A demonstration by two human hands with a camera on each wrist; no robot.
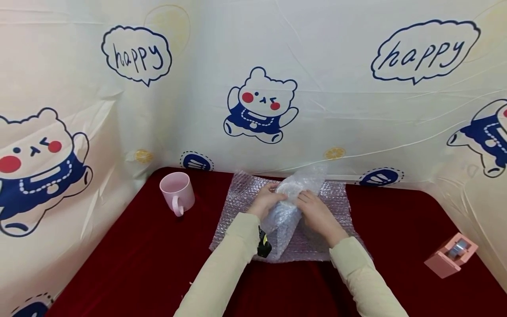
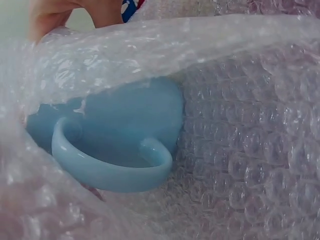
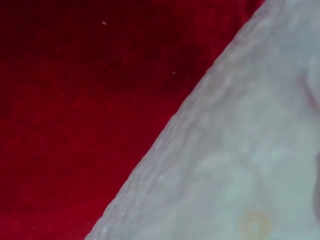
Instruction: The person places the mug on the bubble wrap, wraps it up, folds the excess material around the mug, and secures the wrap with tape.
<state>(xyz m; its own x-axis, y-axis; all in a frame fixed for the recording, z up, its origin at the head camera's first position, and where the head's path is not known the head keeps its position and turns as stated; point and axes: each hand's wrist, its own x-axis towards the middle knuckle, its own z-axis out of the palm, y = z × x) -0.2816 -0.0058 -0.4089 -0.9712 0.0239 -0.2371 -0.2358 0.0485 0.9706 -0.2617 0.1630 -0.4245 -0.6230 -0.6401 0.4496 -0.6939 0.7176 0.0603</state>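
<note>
A light blue mug (image 2: 120,117) lies on its side inside folded bubble wrap (image 1: 285,220). Its handle shows through the fold's opening in the left wrist view, while wrap covers the rest. My left hand (image 1: 266,200) holds the wrapped mug from the left, fingers curled over the plastic near the far end. From the right, my right hand (image 1: 317,213) grips the same bundle, with fingertips at its top. A translucent flap of wrap stands up beyond both hands. In the right wrist view, a blurred wrap edge (image 3: 210,165) fills the right side.
The bubble wrap sheet lies flat beneath the bundle on a dark red cloth (image 1: 166,259). A pink mug (image 1: 177,191) stands at the back left. A pink tape dispenser (image 1: 447,257) sits at the right. A printed white curtain (image 1: 336,114) surrounds the table.
</note>
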